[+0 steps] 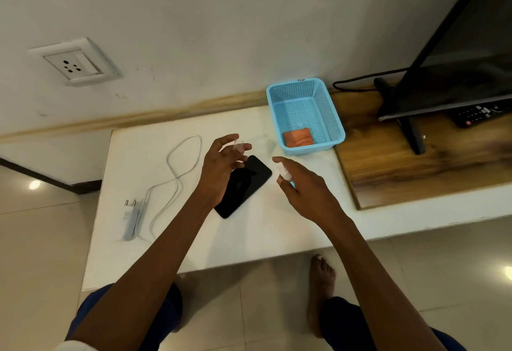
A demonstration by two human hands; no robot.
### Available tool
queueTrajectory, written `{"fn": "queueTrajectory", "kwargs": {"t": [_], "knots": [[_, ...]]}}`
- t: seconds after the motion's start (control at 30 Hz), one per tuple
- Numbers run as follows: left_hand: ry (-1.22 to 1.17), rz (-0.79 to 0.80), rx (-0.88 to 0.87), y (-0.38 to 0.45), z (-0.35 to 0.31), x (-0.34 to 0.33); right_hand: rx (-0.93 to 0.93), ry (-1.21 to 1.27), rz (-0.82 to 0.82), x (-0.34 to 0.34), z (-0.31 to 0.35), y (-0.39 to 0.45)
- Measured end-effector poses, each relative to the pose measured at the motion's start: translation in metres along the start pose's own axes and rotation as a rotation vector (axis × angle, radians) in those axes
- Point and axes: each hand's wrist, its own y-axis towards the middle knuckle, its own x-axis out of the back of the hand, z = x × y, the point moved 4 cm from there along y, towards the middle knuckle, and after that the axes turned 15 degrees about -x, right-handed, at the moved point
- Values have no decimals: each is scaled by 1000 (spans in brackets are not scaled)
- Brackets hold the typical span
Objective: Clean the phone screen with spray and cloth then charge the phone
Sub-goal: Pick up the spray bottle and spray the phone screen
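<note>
- Head view, centre of frame: black phone (243, 187) flat and slanted on white table (277, 228), screen dark, no legible writing.
- Left hand (219, 168) above phone's upper end, pinching small clear cap (238, 145) at fingertips.
- Right hand (304, 184) right of phone, gripping small white spray bottle (284, 170), nozzle toward phone.
- Upper right: blue basket (329, 107) near table's back edge, orange cloth (297, 138) inside; tiny mark on rim, unreadable.
- Left: white charger (131, 216) and looped cable (177, 173) near table's left edge; wall socket (73, 64) upper left.
- Bare tabletop in front of phone.
</note>
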Motion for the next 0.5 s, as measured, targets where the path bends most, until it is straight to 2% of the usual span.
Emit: {"fn": "queueTrajectory", "kwargs": {"t": [0.17, 0.37, 0.5], "knots": [[295, 112, -65, 24, 9, -8, -11, 21, -12, 6, 1, -2], [775, 189, -258, 63, 19, -24, -25, 42, -11, 9, 3, -2], [1038, 226, -235, 84, 33, -24, -33, 39, -20, 10, 3, -1]]}}
